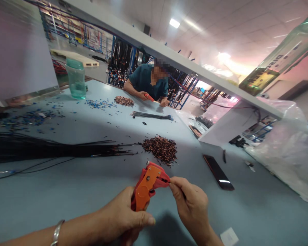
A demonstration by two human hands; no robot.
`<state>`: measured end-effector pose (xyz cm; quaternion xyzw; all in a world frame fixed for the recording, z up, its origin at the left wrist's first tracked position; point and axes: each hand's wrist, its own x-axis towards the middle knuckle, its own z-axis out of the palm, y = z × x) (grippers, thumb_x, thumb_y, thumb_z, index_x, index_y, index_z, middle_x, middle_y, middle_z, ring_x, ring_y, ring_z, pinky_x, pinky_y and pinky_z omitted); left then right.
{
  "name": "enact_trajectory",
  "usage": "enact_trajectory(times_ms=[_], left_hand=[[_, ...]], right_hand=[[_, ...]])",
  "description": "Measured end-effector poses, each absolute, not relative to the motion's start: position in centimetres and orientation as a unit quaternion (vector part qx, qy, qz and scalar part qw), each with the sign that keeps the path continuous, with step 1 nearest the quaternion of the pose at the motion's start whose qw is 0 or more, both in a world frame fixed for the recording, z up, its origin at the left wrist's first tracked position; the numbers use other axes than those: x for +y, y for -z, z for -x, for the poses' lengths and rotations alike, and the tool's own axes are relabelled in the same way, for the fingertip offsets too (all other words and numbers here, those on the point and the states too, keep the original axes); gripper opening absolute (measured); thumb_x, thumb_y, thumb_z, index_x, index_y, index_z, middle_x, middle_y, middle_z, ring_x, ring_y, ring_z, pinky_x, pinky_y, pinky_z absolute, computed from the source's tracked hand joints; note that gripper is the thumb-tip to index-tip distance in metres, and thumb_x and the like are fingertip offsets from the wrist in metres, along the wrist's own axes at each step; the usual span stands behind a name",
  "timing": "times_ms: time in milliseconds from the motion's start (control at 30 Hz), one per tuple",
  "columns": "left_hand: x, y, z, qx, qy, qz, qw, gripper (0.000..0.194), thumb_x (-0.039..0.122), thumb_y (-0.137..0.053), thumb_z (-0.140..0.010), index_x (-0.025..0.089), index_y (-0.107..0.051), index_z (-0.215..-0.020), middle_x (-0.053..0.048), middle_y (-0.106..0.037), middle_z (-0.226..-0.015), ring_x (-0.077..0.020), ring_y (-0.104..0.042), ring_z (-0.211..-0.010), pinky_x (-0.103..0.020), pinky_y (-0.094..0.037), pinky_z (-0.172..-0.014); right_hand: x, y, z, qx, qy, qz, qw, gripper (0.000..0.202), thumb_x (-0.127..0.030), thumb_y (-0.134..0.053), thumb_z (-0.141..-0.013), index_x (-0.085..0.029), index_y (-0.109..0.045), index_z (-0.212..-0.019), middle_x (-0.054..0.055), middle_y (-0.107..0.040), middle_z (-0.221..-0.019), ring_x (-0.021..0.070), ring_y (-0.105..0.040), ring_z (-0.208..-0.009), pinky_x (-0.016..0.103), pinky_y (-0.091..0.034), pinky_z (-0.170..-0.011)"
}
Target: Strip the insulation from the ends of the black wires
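Observation:
An orange and red wire stripper (145, 188) is wrapped in my left hand (123, 212), its jaws pointing right. My right hand (192, 206) is pinched closed against the jaw tip. Whatever lies between those fingertips is too small to make out. Just beyond the tool is a heap of short copper and black wire scraps (160, 149). A thick bundle of black wires (53, 150) stretches along the table on the left, its stripped ends near the heap.
Across the grey table (97, 198) a co-worker (150, 80) holds a similar red tool (149, 97) near a smaller wire bundle (154, 116). A phone (218, 172) lies at right. A green bottle (76, 80) and blue terminals (100, 104) are at back left.

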<state>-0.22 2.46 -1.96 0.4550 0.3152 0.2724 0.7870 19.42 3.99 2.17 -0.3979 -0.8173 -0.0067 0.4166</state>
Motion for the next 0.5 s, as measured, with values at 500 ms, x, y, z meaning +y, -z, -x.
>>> enact_trajectory(times_ms=[500], left_hand=[[2.54,2.25,0.11,0.305,-0.299,-0.463,0.776,0.053,0.061,-0.075,-0.065,0.022,-0.041,-0.057,0.008,-0.04,-0.031,-0.0071,-0.037,-0.025,-0.017,-0.029,-0.028]], right_hand=[[4.57,-2.13,-19.79,-0.829,0.014,0.393,0.398,0.015,-0.019,-0.051,-0.095,-0.021,-0.064,-0.087,-0.002,-0.067,-0.062,0.0109,-0.058,-0.045,0.02,-0.047,-0.048]])
